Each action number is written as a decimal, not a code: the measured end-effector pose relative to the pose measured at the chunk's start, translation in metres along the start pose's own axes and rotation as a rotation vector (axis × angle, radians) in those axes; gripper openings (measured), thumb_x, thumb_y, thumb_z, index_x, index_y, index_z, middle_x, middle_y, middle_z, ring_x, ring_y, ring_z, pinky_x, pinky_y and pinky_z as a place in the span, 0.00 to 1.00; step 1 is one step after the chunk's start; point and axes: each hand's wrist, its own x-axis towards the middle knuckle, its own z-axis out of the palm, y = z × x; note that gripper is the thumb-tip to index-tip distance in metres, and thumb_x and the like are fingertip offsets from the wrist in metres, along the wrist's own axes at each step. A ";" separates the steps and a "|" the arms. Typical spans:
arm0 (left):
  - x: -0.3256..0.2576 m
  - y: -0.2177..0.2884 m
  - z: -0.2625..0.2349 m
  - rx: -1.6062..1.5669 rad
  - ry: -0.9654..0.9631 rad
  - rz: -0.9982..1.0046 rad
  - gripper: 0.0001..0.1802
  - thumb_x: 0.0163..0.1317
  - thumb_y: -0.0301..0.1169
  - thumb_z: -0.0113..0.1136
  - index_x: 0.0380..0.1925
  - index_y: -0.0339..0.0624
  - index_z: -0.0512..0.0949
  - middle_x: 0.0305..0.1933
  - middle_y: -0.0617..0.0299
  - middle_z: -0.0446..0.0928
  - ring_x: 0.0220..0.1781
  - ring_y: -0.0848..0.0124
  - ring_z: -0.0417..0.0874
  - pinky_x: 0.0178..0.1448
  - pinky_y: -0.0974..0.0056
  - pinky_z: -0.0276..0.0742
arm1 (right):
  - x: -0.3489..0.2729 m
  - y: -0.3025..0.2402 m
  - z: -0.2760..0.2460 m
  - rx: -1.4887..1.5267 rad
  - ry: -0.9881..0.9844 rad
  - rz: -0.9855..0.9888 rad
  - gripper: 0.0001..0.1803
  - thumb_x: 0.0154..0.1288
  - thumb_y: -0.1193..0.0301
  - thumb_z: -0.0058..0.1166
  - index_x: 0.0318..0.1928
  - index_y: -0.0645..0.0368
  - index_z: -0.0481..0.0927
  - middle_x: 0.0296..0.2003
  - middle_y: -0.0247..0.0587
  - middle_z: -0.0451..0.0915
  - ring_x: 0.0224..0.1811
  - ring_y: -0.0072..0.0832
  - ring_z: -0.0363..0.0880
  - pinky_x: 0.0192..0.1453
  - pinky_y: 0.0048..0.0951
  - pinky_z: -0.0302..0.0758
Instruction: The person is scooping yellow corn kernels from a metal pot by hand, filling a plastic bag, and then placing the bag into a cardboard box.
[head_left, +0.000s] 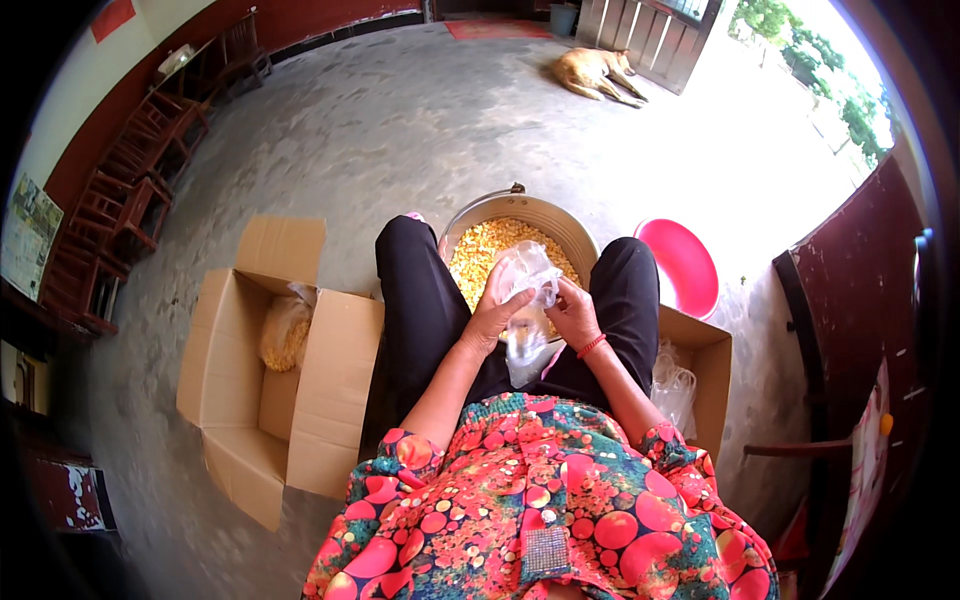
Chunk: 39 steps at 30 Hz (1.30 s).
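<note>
Over corn basin (570, 232): left hand (490, 318), right hand (572, 312) grip clear bag (528, 270), apparently empty.

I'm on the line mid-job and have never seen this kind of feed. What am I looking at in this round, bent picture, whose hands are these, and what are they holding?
There is no machine here. The picture comes from a wide camera worn on a person's head, looking down, so edges bend toward the rim. The person sits with the knees apart; the forearms come in from below. The left hand and right hand together hold a clear plastic bag above a metal basin filled with yellow corn kernels. On the concrete floor, to the person's left, is an open cardboard box with a filled bag of kernels inside. To the right are a second box with empty clear bags and a pink bowl. A dog lies farther off.
</note>
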 end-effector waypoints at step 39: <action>0.008 -0.001 -0.014 0.633 0.443 0.523 0.36 0.40 0.27 0.59 0.53 0.37 0.57 0.51 0.51 0.63 0.51 0.62 0.66 0.52 0.61 0.64 | 0.004 0.038 -0.011 0.659 0.158 0.455 0.05 0.60 0.74 0.40 0.34 0.57 0.71 0.17 0.27 0.68 0.13 0.13 0.65 0.15 0.15 0.64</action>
